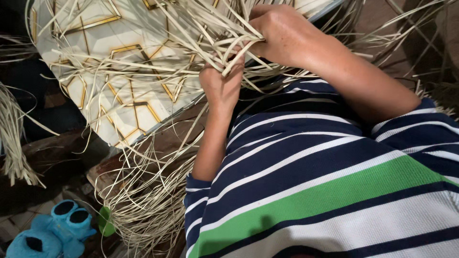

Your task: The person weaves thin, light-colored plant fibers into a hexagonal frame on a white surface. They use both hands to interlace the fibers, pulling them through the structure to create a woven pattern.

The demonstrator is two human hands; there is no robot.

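At frame's top centre, the left hand (221,86) and right hand (282,33) both pinch the pale strips (210,43) over the board (119,71). Loose strands could tangle or slip free.

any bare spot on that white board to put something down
Barest: the white board with gold hexagon lines, upper left patch, between its left edge and the pale straw strips. Crowded: under both hands, left hand and right hand, where strips bunch thickly.
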